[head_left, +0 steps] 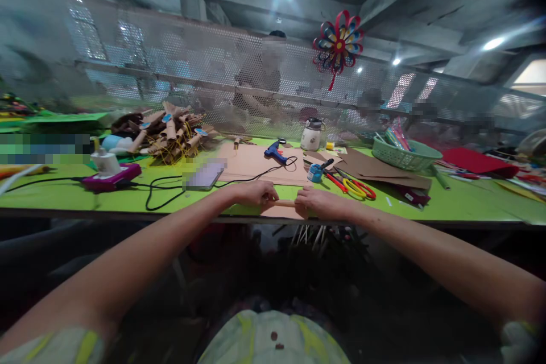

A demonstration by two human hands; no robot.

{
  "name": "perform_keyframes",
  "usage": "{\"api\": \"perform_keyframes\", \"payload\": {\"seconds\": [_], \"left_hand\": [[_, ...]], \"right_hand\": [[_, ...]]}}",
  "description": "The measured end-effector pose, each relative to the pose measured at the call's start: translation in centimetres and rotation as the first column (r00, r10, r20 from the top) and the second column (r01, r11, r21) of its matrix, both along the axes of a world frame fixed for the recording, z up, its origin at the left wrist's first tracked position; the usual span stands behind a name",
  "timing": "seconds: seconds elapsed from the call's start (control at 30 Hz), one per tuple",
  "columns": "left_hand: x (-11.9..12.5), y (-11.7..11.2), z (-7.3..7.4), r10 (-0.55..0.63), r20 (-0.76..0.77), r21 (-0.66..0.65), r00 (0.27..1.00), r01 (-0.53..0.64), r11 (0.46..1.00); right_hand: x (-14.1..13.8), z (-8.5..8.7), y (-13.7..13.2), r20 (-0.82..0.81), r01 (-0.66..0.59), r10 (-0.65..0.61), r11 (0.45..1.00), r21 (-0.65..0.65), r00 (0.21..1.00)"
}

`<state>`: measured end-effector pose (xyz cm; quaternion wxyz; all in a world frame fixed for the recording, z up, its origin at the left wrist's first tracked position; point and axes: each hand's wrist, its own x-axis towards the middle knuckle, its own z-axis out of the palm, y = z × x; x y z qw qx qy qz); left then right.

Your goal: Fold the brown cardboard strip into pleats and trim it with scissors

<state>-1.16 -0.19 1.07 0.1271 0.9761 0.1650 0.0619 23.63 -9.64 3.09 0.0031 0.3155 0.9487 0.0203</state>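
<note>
My left hand [256,192] and my right hand [318,203] are both closed on the two ends of a thin rolled tube of brown paper [284,203], held level over the near edge of the green table [128,199]. The tube lies on a small brown paper sheet [277,211]. A larger brown sheet [251,168] lies just beyond my hands, with a blue glue gun [275,153] on it.
Scissors with red and yellow handles [352,185], a blue tape dispenser [315,172], a phone [203,177], black cables, a pile of rolled paper cones [170,133], a green basket [405,153], a white jar [311,135]. People sit behind a perforated screen.
</note>
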Motion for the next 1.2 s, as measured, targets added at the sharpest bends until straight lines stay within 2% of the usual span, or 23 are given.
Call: {"api": "perform_keyframes", "payload": {"seconds": [0.17, 0.3, 0.4, 0.5, 0.63, 0.77, 0.87, 1.07, 1.2], "left_hand": [[0.4, -1.1, 0.3, 0.085, 0.002, 0.046, 0.996, -0.085, 0.995], [0.7, -2.1, 0.1, 0.167, 0.061, 0.069, 0.984, -0.171, 0.983], [0.7, -2.7, -0.2, 0.178, 0.127, 0.101, 0.976, -0.192, 0.976], [0.5, -3.3, -0.6, 0.184, 0.176, 0.128, 0.967, -0.208, 0.97], [0.2, -3.7, -1.0, 0.213, 0.211, 0.133, 0.954, -0.244, 0.961], [-0.3, -3.9, -1.4, 0.186, 0.243, 0.136, 0.952, -0.223, 0.965], [-0.7, -3.7, -1.1, 0.152, 0.221, 0.107, 0.963, -0.179, 0.978], [-1.5, -1.9, 0.6, 0.005, 0.049, 0.038, 0.999, -0.007, 0.999], [-1.5, -1.8, 1.3, -0.041, 0.005, -0.008, 0.999, 0.041, 0.999]], "right_hand": [[0.4, 0.4, 1.4, -0.002, 0.096, -0.096, 0.995, -0.015, 0.995], [-1.2, 0.4, 1.5, -0.094, 0.186, -0.187, 0.982, -0.023, 0.978], [-3.4, -0.5, 1.1, -0.094, 0.261, -0.258, 0.965, 0.025, 0.962], [-4.6, -1.9, 0.7, -0.115, 0.333, -0.318, 0.931, 0.15, 0.941], [-3.6, -3.5, 0.5, -0.175, 0.293, -0.252, 0.915, 0.278, 0.952], [-2.0, -4.7, 0.6, -0.233, 0.272, -0.207, 0.916, 0.294, 0.95], [-1.7, -5.3, 0.8, -0.281, 0.248, -0.166, 0.925, 0.289, 0.945], [-2.0, -5.0, 0.9, -0.313, 0.196, -0.117, 0.952, 0.234, 0.943], [-1.9, -4.7, 0.6, -0.322, 0.182, -0.107, 0.96, 0.211, 0.941]]}}
